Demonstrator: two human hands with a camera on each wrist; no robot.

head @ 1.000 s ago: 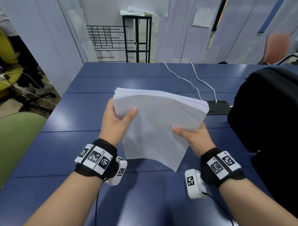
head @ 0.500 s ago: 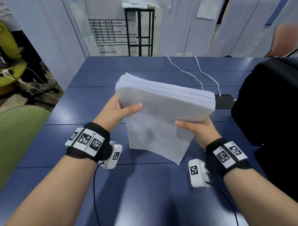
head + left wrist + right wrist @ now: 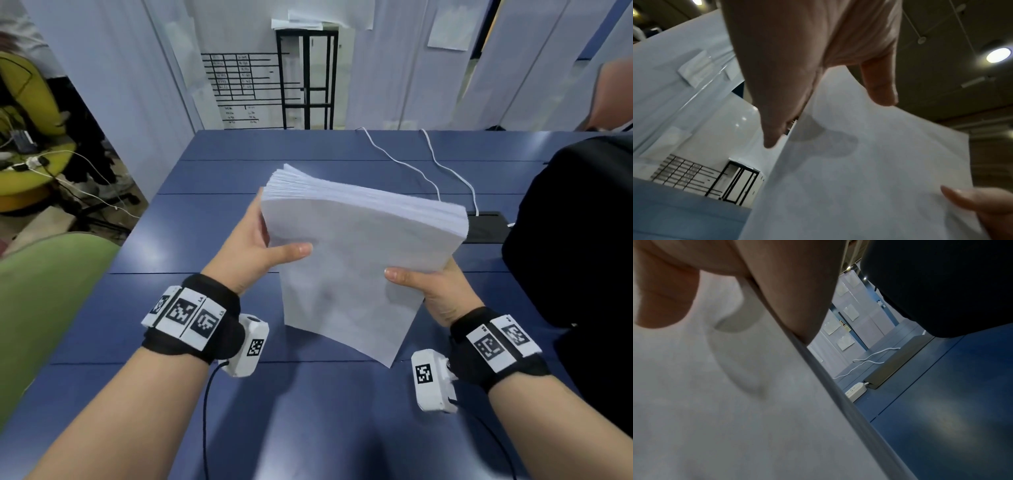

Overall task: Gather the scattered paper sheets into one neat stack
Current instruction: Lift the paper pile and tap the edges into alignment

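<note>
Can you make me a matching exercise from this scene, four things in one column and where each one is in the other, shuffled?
Things
1. paper stack
2. white cables
3. green chair
4. black frame

Places
A. beyond the table's far edge
B. lying on the table's far part
C. held between left hand and right hand
D. left of the table

Pairs: 1-C, 2-B, 3-D, 4-A

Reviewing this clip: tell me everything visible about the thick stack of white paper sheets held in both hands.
The thick stack of white paper sheets is plain, unprinted paper, held tilted above the blue table, apparently clear of it. Its upper edges are fanned and uneven, not yet squared. The left hand grips the left edge, thumb on the front sheet; the right hand grips the right edge likewise. The lowest corner points down toward the table.
</note>
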